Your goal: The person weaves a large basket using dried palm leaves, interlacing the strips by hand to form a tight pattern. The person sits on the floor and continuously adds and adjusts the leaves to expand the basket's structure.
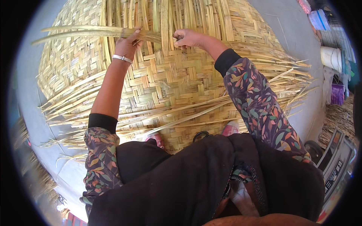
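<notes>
Half-woven straw mat, strips loose

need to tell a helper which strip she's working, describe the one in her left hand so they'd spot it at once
Start at the big woven mat on the grey floor and go to its far side, where both hands meet. The left hand holds a strip there. Unlike the woven-in strips around it, this one lies loose across the top, its free end fanning out past the mat's left edge.

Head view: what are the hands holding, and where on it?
Both the left hand and right hand grip one loose reed strip bundle at its inner end, over the woven mat.
</notes>
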`<state>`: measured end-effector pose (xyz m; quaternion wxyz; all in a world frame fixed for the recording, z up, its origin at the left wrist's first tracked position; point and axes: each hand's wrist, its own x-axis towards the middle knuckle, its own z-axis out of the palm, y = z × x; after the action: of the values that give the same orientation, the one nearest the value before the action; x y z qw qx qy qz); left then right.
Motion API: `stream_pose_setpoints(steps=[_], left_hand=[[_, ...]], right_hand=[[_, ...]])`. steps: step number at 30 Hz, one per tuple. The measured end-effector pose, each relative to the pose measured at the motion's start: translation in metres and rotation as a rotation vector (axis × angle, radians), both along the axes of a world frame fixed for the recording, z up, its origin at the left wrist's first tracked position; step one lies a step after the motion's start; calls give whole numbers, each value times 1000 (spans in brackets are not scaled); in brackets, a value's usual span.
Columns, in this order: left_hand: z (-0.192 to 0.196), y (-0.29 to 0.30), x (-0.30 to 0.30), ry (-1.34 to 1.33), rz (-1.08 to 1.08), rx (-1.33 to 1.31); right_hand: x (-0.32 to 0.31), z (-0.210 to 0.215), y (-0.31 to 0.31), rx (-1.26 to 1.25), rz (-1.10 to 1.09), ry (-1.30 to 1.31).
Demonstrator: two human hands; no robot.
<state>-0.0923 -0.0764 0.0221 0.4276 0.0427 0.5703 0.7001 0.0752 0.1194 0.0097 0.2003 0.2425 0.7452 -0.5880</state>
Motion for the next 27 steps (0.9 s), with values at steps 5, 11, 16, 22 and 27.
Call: stream_pose_setpoints(steps=[5,11,16,22,27], left_hand=[[-4,-21,16,-150,182,-192],[-24,-46,36,-263,290,-139],[-24,-53,45,-278,300,-94],[-35,-56,38,-306,286,-89],[-50,-89,-5,-388,428,-43]], right_hand=[[-4,2,-5,46,16,-53],[-9,3,-4,85,118,-105],[-8,-1,-9,148,125,-99],[-9,-3,-22,373,171,-112],[17,-8,-38,411,-201,137]])
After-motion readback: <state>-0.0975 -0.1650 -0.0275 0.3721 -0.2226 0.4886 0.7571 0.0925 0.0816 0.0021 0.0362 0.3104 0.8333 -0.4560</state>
